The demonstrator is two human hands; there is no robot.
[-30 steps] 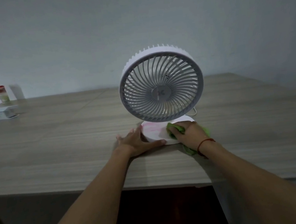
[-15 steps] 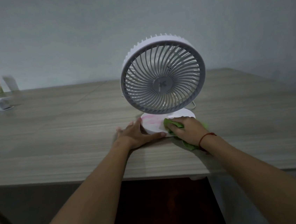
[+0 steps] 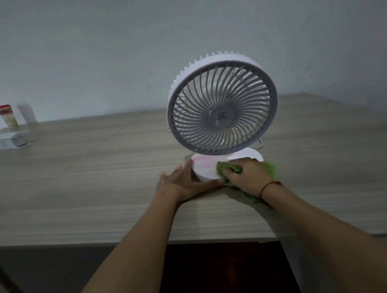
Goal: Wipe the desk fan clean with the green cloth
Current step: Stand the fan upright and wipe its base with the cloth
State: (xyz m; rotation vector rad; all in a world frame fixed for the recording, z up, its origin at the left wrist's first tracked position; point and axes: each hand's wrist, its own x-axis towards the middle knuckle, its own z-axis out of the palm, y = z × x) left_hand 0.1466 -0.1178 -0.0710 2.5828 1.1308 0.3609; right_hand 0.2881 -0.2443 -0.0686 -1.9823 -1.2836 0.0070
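Note:
A white desk fan [image 3: 222, 105] stands upright on a wooden desk [image 3: 84, 181], its round grille facing me. Its flat round base [image 3: 206, 167] carries a pink smear on the left part. My left hand [image 3: 183, 182] lies flat on the desk, fingers curved around the base's left and front edge. My right hand [image 3: 247, 175] presses a crumpled green cloth [image 3: 271, 168] onto the right front of the base. Parts of the cloth stick out left, right and below the hand. A red string circles my right wrist.
A cup with a straw [image 3: 6, 114] and a white box [image 3: 1, 140] sit at the desk's far left by the wall. A thin cord [image 3: 260, 143] trails behind the fan's base. The desk's front edge runs just below my forearms.
The view has shifted, so the fan sits further right and higher in frame. My right hand with the cloth stays on the base's right front, moving slightly. The left hand keeps its hold.

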